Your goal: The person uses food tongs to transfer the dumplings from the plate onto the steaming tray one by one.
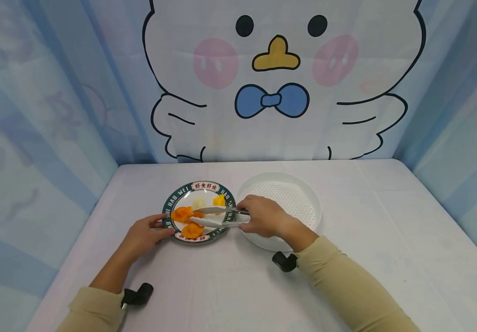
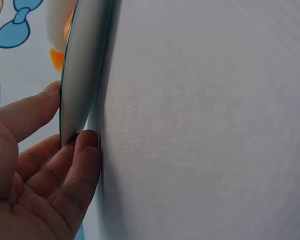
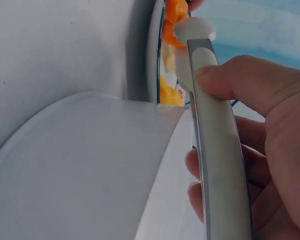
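Head view: the left hand [image 1: 147, 235] pinches the edge of a green-rimmed plate [image 1: 181, 192]; the right hand [image 1: 265, 216] grips tongs [image 1: 222, 224], tips at the orange pieces [image 1: 193, 231] on that plate. Just right sits a white tray [image 1: 286, 190], beyond it a cartoon backdrop [image 1: 271, 138].

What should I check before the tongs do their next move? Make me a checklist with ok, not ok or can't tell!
1. Plate steadied: ok, the left hand holds its rim.
2. Tongs held: ok, the right hand grips them.
3. Tong tips at the food: ok, they are by the orange pieces on the plate.
4. Food pinched tightly: cannot tell, the tips and pieces overlap in the pictures.
5. White tray nearby: ok, it is beside the plate.
6. Whole tray in sight: not ok, the right hand and arm hide part of it.
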A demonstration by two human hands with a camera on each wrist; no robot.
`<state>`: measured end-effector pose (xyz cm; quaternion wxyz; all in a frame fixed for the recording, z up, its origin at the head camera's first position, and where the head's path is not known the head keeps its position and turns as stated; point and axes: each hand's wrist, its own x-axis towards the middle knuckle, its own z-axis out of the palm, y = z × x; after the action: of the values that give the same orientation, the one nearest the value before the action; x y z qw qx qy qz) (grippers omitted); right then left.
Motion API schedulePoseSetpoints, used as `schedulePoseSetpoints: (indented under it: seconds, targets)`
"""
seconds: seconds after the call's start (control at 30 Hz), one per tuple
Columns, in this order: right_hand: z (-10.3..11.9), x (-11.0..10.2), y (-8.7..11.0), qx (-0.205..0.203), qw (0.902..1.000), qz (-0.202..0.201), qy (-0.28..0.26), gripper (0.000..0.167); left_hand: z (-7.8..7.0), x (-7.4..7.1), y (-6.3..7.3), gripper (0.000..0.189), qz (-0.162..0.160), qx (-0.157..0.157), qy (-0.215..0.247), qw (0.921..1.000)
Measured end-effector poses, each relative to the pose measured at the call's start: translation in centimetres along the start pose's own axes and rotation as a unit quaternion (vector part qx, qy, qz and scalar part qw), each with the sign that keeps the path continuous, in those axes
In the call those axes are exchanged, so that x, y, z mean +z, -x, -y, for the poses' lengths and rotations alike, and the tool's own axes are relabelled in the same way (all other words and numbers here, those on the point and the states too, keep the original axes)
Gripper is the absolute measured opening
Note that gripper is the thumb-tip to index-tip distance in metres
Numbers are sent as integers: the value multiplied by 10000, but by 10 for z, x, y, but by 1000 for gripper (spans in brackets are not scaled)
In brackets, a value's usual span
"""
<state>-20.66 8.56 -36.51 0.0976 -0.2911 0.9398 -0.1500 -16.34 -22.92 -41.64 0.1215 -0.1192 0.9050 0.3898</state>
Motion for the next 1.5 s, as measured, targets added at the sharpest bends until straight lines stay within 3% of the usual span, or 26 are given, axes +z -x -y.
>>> schedulePoseSetpoints:
  seconds: [0.6, 1.0, 1.5]
  targets:
    - [-3, -1, 9, -157, 9986, -460, -221, 38, 0, 0, 1, 70, 30, 54, 31, 10000]
    - [-18, -10, 25, -446, 9947, -857, -352, 38, 3, 1, -2, 71, 25, 13, 64, 10000]
    - [-42, -18, 45, -265, 9892, -1303, -618, 36, 0, 1, 1, 69, -27, -4, 1, 10000]
